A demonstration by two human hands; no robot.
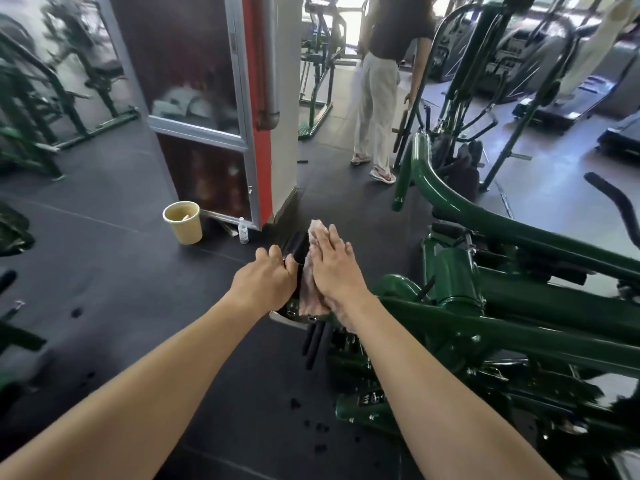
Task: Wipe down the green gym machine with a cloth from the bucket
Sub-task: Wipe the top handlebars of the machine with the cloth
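The right grip (332, 268) lies flat, fingers straight, pressing the cloth (306, 296) onto a black pad (296, 243) at the end of the green machine (485, 230), likely to rub it clean. The left grip (266, 282) curls round the pad's edge (maybe to hold it steady). The cloth looks pale, soft and wet. The round yellow bucket (183, 221) stands on the floor nearby.

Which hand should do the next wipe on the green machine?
The right hand: it lies flat on the cloth, pressing it against the green gym machine. The left hand only grips a black part beside the cloth.
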